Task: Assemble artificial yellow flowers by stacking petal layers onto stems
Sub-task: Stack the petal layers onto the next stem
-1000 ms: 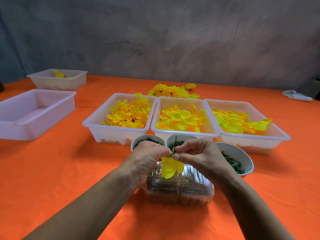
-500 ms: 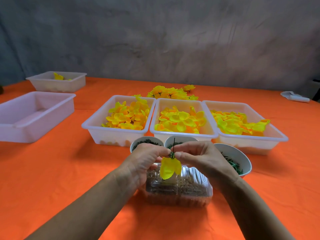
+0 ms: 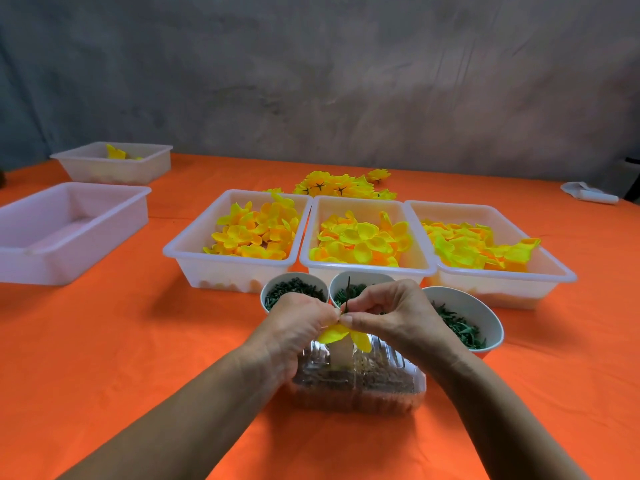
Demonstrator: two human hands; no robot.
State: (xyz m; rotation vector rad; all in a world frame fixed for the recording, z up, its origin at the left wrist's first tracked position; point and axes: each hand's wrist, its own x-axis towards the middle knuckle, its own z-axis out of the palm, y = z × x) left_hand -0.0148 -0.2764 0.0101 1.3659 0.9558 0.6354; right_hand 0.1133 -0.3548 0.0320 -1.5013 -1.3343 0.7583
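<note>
A yellow petal layer [image 3: 341, 336] is pinched by both hands, left hand [image 3: 300, 318] and right hand [image 3: 391, 311], so the stem [image 3: 347, 292] can be threaded through.

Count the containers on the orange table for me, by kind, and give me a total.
White plastic trays: 5 (three holding yellow petals, one empty-looking at left, one at far left back)
Round white bowls of green parts: 3
Clear plastic box under the hands: 1
Total: 9
</note>
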